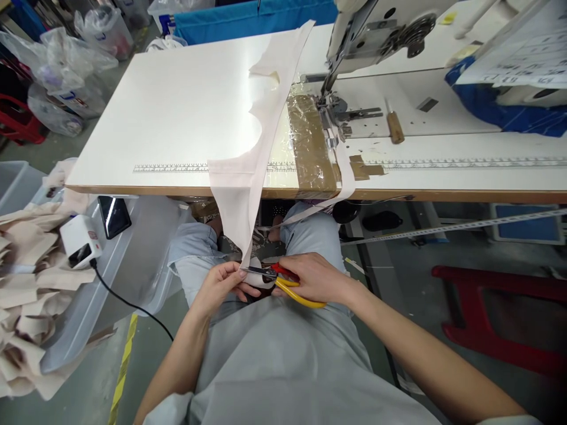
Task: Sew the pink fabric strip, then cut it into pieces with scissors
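My right hand [305,276] grips a pair of scissors [287,284] with one red and one yellow handle, low over my lap. Their blades point left and meet the tip of a pale pink fabric piece [241,183]. Pinched in my left hand [228,281] is that same lower tip, close to the blade ends. From there the fabric runs up across the table edge and lies on the white tabletop, with curved cutouts along its left side. A narrow pale strip [345,171] hangs from the sewing machine [332,100] and curves down towards my lap.
On the white sewing table [177,106], a wooden-handled tool [394,125] lies right of the needle area. At left, a plastic bin [133,260] stands beside heaped fabric pieces [35,277], a white device [81,241] and a phone [114,216]. A red stool [487,319] is at right.
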The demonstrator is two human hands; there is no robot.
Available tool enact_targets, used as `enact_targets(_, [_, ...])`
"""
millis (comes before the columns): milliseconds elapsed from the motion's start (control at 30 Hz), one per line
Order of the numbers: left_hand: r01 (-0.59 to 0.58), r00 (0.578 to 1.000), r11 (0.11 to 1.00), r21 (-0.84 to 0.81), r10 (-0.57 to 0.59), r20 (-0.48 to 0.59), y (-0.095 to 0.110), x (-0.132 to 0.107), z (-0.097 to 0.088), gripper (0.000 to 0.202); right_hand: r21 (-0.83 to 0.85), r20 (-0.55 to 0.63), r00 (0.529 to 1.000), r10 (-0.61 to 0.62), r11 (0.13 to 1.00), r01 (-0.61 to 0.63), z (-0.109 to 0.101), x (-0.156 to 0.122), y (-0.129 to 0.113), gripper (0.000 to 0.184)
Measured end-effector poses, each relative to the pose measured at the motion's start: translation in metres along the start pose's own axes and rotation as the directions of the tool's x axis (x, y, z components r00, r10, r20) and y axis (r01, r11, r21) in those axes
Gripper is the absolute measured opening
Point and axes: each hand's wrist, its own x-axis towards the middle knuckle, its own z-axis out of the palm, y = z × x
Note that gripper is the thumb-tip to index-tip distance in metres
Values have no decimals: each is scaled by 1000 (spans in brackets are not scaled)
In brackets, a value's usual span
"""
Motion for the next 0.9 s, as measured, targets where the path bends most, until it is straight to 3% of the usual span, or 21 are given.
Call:
enact_targets(200, [9,1000,997,79,-11,23,0,1,-1,40,65,-46,999,3,998,0,10,4,5,49])
enact_targets(300, [-86,996,935,343,87,14,8,-1,-2,37,107,-114,992,51,994,-39,16,-5,7,49])
enact_targets(333, [-165,984,854,493,178,21,13,-1,-1,34,128,-139,988,70,990,-52,18,-10,8,48])
enact_targets(367, [-255,956,717,649,288,58,20,1,0,31,158,-160,983,88,985,-63,20,-15,8,47])
enact_targets(433, [-396,864,304,866,443,240,35,8,6,28,236,-187,974,124,969,-78,25,-27,7,43])
enact_targets(500, [-439,799,-108,892,408,442,53,22,16,34,312,-203,964,170,945,-101,30,-38,6,41])
enact_targets(567, [-395,812,-359,846,293,504,71,40,28,37,372,-214,952,219,920,-128,34,-47,4,40])
enact_targets(633, [-303,862,-470,829,236,449,86,58,36,34,415,-223,939,262,897,-152,37,-57,3,39])
enact_targets(667, [-258,885,-481,838,231,404,92,66,36,33,432,-231,931,283,887,-162,38,-61,3,39])
enact_targets(733, [-190,916,-422,887,250,315,96,75,28,32,461,-258,909,327,868,-181,40,-71,5,41])
enact_targets(800, [-119,934,-244,963,301,191,90,77,8,30,494,-288,884,369,848,-194,40,-79,10,45])
enact_targets(900, [3,948,35,999,318,-14,61,68,-27,23,551,-291,859,422,808,-210,40,-88,18,49])
